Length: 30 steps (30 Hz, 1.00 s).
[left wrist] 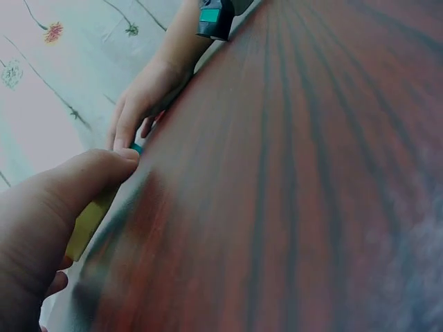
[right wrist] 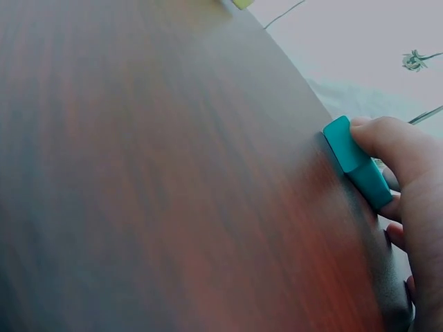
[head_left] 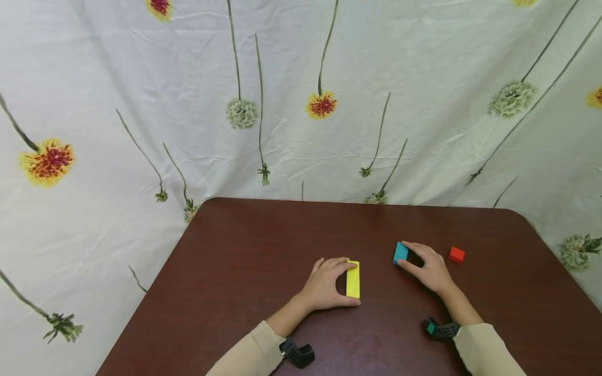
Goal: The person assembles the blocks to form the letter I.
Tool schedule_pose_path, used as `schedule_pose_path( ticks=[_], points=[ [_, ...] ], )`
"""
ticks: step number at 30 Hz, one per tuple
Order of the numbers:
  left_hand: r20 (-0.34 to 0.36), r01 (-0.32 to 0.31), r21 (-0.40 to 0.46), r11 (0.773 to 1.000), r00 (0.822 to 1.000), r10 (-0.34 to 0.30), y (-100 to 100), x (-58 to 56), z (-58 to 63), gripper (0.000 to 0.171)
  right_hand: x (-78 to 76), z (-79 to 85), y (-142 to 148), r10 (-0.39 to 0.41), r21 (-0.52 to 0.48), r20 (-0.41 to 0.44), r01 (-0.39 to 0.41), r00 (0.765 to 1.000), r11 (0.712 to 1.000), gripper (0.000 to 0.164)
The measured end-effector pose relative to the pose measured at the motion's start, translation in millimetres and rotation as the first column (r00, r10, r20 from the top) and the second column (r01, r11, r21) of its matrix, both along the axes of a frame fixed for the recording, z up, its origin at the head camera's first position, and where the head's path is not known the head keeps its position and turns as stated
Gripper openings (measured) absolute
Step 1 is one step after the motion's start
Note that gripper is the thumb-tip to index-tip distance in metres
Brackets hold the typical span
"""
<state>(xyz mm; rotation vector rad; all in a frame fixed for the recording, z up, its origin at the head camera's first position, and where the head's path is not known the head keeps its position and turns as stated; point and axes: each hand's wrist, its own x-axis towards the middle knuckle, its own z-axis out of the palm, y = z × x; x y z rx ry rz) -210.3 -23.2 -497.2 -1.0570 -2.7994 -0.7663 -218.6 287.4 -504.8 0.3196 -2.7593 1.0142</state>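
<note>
Pinching a yellow block (head_left: 353, 282) in left hand (head_left: 326, 287), blue block (head_left: 401, 252) in right hand (head_left: 431, 268)

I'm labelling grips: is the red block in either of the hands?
No, the red block lies by itself on the table, untouched.

Three: one yellow oblong block (head_left: 353, 282), one blue oblong block (head_left: 401, 252), one small red block (head_left: 456, 255)
At one red-brown table (head_left: 263, 235): two bare hands (head_left: 324, 287) (head_left: 431, 267), two black wristbands (head_left: 298, 354) (head_left: 442, 330); behind it, one white flower-printed cloth (head_left: 188, 78).

The right wrist view's top edge crops the yellow block (right wrist: 241, 3).
</note>
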Motion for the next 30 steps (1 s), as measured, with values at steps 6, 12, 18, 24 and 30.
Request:
schedule_pose_path(
  ticks=[6, 12, 18, 24, 30],
  points=[
    [-0.002, 0.004, -0.007, 1.000, 1.000, -0.004, 0.3, 0.5, -1.4, 0.078, -0.2, -0.6, -0.3, 0.001, 0.002, -0.004, -0.001, 1.000, 1.000, 0.059],
    [-0.031, 0.011, -0.022, 1.000, 0.999, -0.012, -0.4, 0.3, -2.8, 0.079, 0.0, -1.5, -0.3, -0.001, 0.001, -0.011, 0.001, 1.000, 1.000, 0.058],
    [-0.043, 0.007, -0.053, 0.999, 0.999, -0.009, -0.3, 0.2, -5.3, 0.080, 0.2, -1.3, -0.6, -0.007, 0.000, -0.004, 0.007, 1.000, 1.000, 0.058],
    [-0.025, -0.003, -0.069, 0.998, 1.000, 0.001, 0.4, -0.4, -7.1, 0.080, 0.0, -0.2, -0.4, -0.006, 0.006, 0.000, 0.006, 1.000, 1.000, 0.059],
    [-0.013, 0.001, -0.046, 0.999, 1.000, -0.001, 0.0, -0.1, -7.1, 0.062, -0.1, -0.4, -0.2, -0.003, 0.007, -0.003, 0.003, 1.000, 1.000, 0.059]
  ],
)
